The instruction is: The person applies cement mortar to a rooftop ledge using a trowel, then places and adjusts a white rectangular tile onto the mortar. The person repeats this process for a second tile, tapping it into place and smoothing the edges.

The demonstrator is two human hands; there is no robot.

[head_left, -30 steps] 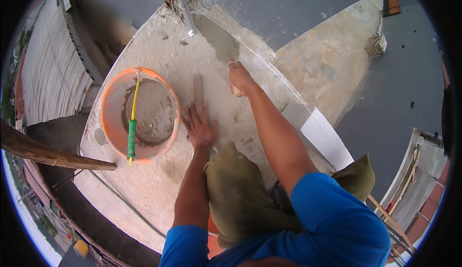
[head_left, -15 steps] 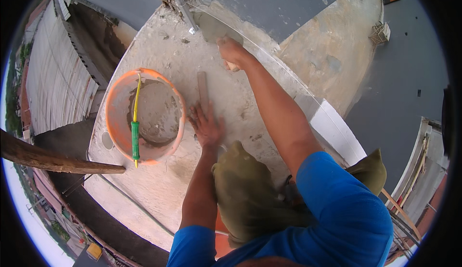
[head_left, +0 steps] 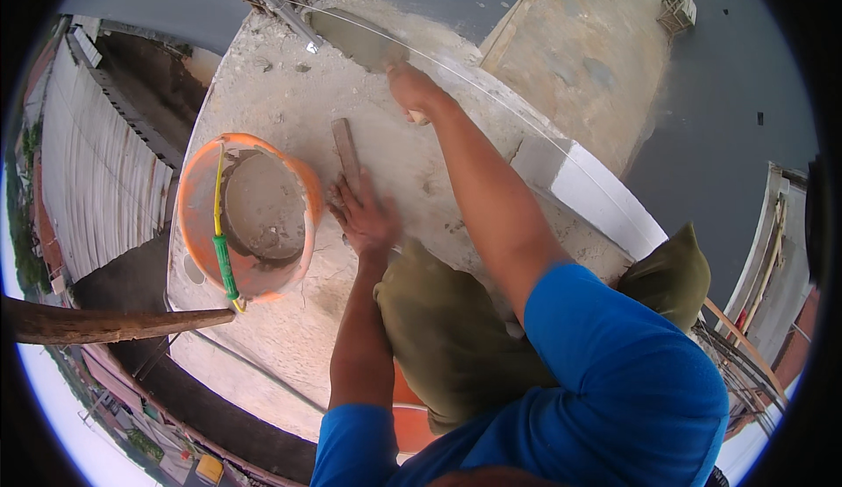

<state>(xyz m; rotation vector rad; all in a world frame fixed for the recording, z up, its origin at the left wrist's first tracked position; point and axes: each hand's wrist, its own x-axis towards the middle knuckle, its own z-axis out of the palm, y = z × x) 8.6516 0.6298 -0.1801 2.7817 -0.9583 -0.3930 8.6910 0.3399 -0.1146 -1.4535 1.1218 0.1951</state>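
My right hand (head_left: 414, 89) is closed round a pale handle (head_left: 419, 118), seemingly a trowel's; its blade cannot be made out. It is at the near right end of a smooth grey patch of wet mortar (head_left: 355, 38), which lies along a taut white string (head_left: 447, 67). My left hand (head_left: 367, 217) rests on the concrete slab (head_left: 289, 92) with its fingers spread. Its fingertips are at the near end of a narrow wooden strip (head_left: 345, 146). Left of that hand stands an orange bucket (head_left: 316, 184) with grey mortar (head_left: 263, 206) inside and a yellow-and-green handle (head_left: 224, 263).
A wooden pole (head_left: 123, 320) reaches in from the left, ending near the bucket. Metal bars (head_left: 272, 0) stand at the slab's far edge. A white block edge (head_left: 605, 197) runs along the right. Corrugated roofing (head_left: 96, 162) lies lower, beyond the left edge.
The view has shifted, so the bucket, strip and slab appear further left. My right hand has moved right along the mortar patch to its end. My left hand stays by the strip.
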